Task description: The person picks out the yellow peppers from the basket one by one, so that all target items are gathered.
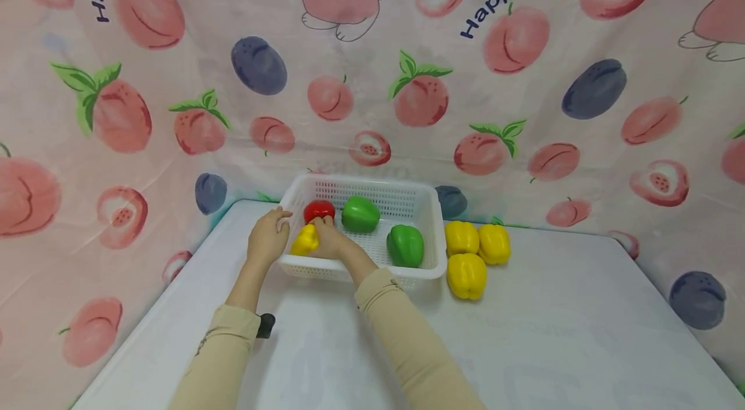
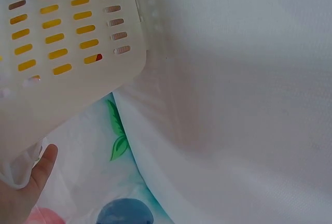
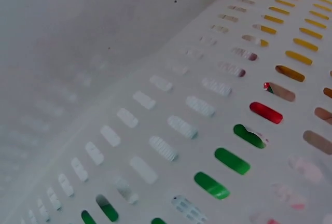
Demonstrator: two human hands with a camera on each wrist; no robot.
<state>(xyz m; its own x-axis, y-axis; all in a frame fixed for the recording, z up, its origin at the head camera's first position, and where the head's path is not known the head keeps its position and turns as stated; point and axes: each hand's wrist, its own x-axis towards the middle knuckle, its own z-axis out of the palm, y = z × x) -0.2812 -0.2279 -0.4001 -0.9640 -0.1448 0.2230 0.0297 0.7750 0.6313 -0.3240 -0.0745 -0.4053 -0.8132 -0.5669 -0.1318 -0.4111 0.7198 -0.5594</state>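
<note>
A white slotted plastic basket (image 1: pixel 378 273) stands at the back of the table. My left hand (image 1: pixel 269 237) holds its left rim; in the left wrist view a straight finger (image 2: pixel 45 166) lies along the outside of the rim. Reaching inside, my right hand (image 1: pixel 328 240) grips a yellow bell pepper (image 1: pixel 304 242) at the basket's left end; its fingertips are partly hidden. A red bell pepper (image 1: pixel 319 210) lies just behind that hand. Two green bell peppers, one at the back (image 1: pixel 361 214) and one at the front right (image 1: pixel 405 246), are also in the basket.
Outside the basket's right wall, three yellow bell peppers (image 1: pixel 466 275) sit close together on the white table (image 1: pixel 559 326). Behind the table hangs a fruit-printed cloth (image 1: pixel 349 99). A black strap piece (image 1: pixel 266 326) shows at the left wrist.
</note>
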